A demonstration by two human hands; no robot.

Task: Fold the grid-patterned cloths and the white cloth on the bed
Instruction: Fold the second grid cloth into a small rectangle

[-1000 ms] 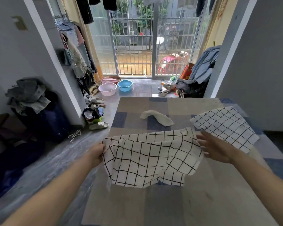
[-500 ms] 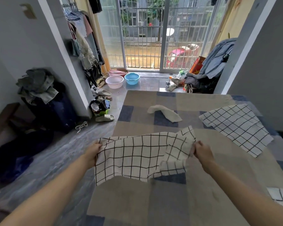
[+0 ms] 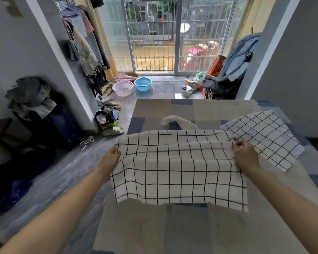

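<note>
Two basins on the floor past the bed's far edge: pink basin [image 3: 122, 88] and blue basin [image 3: 143, 83], contents can't be made out. No readable writing; red box [image 3: 216, 66] by the door has marks too blurred to read.

Grid cloth [image 3: 178, 167] is held stretched above the bed [image 3: 154, 230], near its left edge. Left hand [image 3: 109, 159] grips its left side, right hand [image 3: 245, 155] pinches its right side w/ curled fingers. Second grid cloth [image 3: 262, 138] lies flat at the bed's right edge, just beside the right hand. White cloth [image 3: 178, 121] lies crumpled toward the far edge, partly hidden behind the held cloth.
</note>
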